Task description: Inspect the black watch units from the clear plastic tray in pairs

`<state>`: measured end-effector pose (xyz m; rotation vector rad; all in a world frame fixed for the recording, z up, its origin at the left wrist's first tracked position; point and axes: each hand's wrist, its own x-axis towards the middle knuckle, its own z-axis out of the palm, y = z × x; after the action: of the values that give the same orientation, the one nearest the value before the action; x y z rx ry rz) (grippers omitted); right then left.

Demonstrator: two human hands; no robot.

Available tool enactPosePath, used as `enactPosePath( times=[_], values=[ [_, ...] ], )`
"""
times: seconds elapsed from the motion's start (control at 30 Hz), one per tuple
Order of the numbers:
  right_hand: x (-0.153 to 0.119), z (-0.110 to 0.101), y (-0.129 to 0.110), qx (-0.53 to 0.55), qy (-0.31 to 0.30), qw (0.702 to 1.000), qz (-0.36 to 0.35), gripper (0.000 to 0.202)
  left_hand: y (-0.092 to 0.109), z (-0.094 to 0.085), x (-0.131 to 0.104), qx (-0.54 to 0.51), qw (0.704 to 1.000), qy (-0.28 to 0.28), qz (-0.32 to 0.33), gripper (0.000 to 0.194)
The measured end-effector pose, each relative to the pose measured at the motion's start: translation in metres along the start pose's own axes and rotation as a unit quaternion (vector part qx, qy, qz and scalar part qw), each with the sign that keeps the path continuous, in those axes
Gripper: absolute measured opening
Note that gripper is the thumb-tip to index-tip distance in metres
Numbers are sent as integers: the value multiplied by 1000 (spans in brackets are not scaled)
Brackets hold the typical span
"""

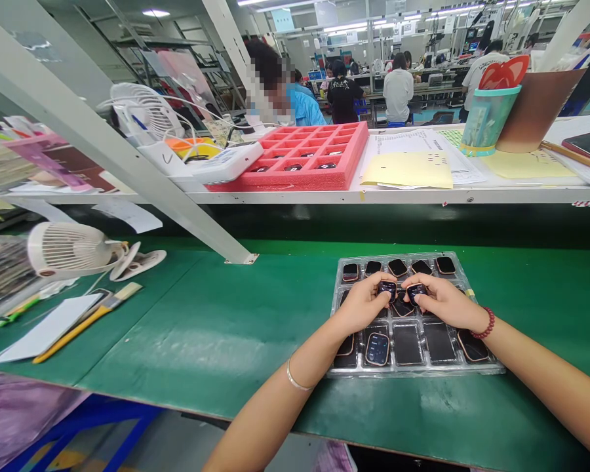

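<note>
A clear plastic tray point(404, 373) with several compartments lies on the green bench, bearing smartwatch bodies with dark screens. Above its middle row, my left hand point(366, 303) pinches a smartwatch point(387, 288) whose screen is lit, thumb on its lower part. My right hand point(437, 300) grips another lit smartwatch point(415, 292) in the same way, close beside the first. Between and below the hands a tilted watch body point(403, 305) rests in the tray. In the front row a watch with a lit screen point(377, 349) lies left of two flat dark compartments.
A white shelf point(324, 196) runs behind the bench, carrying a red foam tray point(347, 164), papers point(408, 169) and a teal cup point(491, 118). At left are a slanted white post point(177, 203), a small fan point(71, 249) and a brush point(86, 324). Several people sit beyond.
</note>
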<state>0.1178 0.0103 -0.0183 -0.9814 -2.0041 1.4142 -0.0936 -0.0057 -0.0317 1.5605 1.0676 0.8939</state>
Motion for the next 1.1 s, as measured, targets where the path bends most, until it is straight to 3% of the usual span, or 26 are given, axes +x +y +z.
enactPosePath(
  times=[0.57, 1.1],
  values=[
    [-1, 0, -1, 0, 1, 1000, 4, 29, 1, 1, 0, -13, 1000, -1, 5, 27],
    [0, -1, 0, 80, 3, 997, 12, 26, 17, 1, -2, -56, 998, 25, -25, 22]
  ],
)
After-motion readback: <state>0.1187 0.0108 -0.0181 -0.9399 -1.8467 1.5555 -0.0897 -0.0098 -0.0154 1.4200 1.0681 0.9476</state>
